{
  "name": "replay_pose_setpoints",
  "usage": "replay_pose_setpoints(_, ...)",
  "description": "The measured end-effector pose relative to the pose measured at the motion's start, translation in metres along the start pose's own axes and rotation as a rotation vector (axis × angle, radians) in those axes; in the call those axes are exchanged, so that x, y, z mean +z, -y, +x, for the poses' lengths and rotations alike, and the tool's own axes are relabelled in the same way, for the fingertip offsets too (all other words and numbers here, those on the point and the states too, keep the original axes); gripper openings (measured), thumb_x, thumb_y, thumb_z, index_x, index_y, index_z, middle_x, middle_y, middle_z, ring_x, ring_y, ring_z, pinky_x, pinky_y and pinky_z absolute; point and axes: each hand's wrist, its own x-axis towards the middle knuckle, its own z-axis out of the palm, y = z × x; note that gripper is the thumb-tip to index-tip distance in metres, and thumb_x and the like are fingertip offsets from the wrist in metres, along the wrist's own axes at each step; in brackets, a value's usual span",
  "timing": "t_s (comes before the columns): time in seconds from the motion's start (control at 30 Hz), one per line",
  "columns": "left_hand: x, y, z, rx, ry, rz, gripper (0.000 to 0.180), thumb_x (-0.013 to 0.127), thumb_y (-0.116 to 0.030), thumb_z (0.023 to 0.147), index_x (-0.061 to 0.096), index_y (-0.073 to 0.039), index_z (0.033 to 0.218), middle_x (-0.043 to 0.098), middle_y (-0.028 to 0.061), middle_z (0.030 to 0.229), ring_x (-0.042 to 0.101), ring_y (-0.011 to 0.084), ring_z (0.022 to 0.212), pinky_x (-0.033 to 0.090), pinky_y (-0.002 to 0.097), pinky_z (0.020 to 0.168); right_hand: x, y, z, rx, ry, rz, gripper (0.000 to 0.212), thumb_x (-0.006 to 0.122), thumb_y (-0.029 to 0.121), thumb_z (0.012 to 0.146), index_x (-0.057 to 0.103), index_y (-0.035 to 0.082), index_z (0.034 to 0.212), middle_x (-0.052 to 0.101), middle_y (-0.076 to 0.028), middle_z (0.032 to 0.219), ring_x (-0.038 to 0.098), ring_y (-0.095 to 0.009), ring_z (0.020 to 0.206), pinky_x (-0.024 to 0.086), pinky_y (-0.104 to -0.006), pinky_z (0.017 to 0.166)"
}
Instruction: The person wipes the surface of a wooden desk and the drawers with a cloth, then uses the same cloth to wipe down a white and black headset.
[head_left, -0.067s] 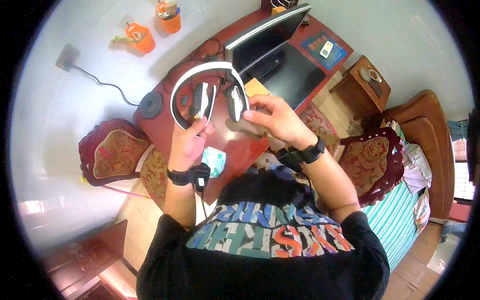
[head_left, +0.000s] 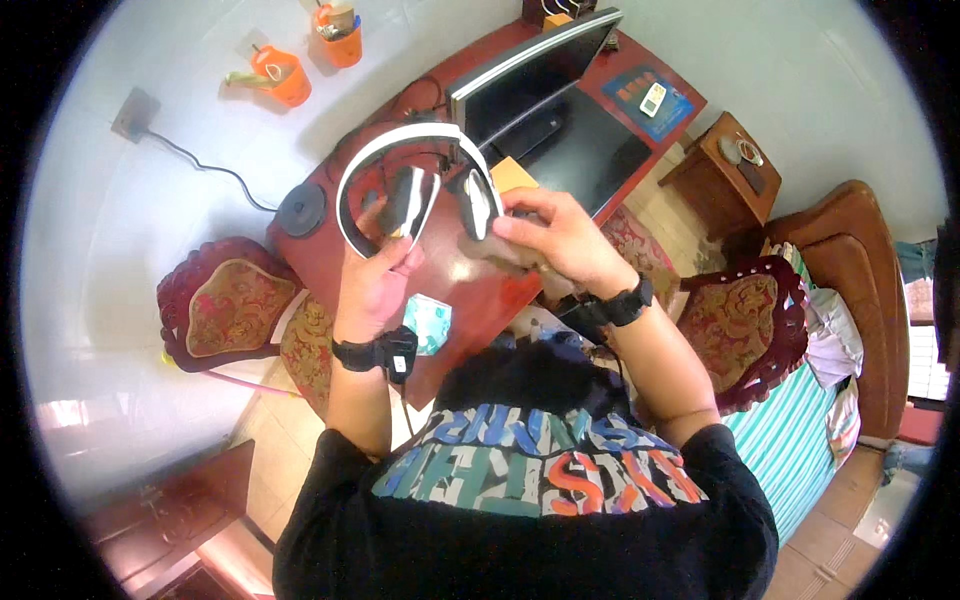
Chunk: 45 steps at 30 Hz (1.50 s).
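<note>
White and black over-ear headphones [head_left: 428, 131] are held up above the red-brown desk, their band arching away from me. My left hand [head_left: 376, 285] is closed on the left side of the headphones, thumb against the lower edge of that ear cup [head_left: 412, 200]. The left cup sits turned at an angle inside the band. On the other side, my right hand [head_left: 556, 238] pinches the right ear cup [head_left: 477, 205] between thumb and fingers. Below the headphones, a teal and white packet [head_left: 428, 322] lies on the desk beside my left wrist.
A monitor [head_left: 535, 75] stands on the desk [head_left: 330, 215] beyond the headphones, with an orange-yellow box [head_left: 513, 175] near it. A round dark object [head_left: 301, 209] sits at the left edge. Carved chairs [head_left: 235, 305] flank the desk. Orange cups [head_left: 288, 80] hang on the wall.
The left ear cup has swivelled, showing more of its dark pad, and the fingers of my left hand now show behind it. My right hand has shifted very slightly right.
</note>
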Motion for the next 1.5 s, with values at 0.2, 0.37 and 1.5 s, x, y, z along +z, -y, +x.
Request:
replay_pose_setpoints(0.2, -0.001, -0.021, 0.006, 0.04, -0.003, 0.313, 0.044, 0.073, 0.001, 0.076, 0.058, -0.002, 0.118, 0.062, 0.005, 0.1, 0.054, 0.0088, 0.071, 0.041, 0.0208, 0.058, -0.021, 0.011, -0.013, -0.071, -0.102, -0.031, 0.027, 0.067, 0.019, 0.092, 0.069, -0.003, 0.107, 0.069, -0.003, 0.096, 0.059, -0.009, 0.089, 0.048, -0.0249, 0.08)
replay_pose_setpoints(0.37, 0.004, -0.023, 0.007, -0.03, 0.052, 0.182, 0.023, 0.069, -0.004, 0.086, 0.06, -0.003, 0.107, 0.064, 0.0052, 0.092, 0.053, 0.0062, 0.07, 0.039, 0.0196, 0.058, -0.026, 0.01, -0.019, -0.03, -0.104, -0.003, 0.027, 0.065, 0.014, 0.093, 0.067, -0.005, 0.111, 0.068, -0.003, 0.099, 0.059, -0.009, 0.09, 0.048, -0.0244, 0.082)
replay_pose_setpoints(1.5, 0.082, -0.056, -0.023, 0.501, 0.015, 0.705, 0.11, 0.083, 0.005, 0.064, 0.021, -0.005, 0.154, 0.05, 0.0011, 0.093, 0.056, 0.0125, 0.089, 0.05, 0.0265, 0.083, 0.011, 0.033, -0.026, -0.23, -0.11, -0.222, 0.03, 0.074, 0.019, 0.086, 0.068, -0.002, 0.107, 0.07, -0.009, 0.096, 0.063, -0.014, 0.091, 0.049, -0.0285, 0.082)
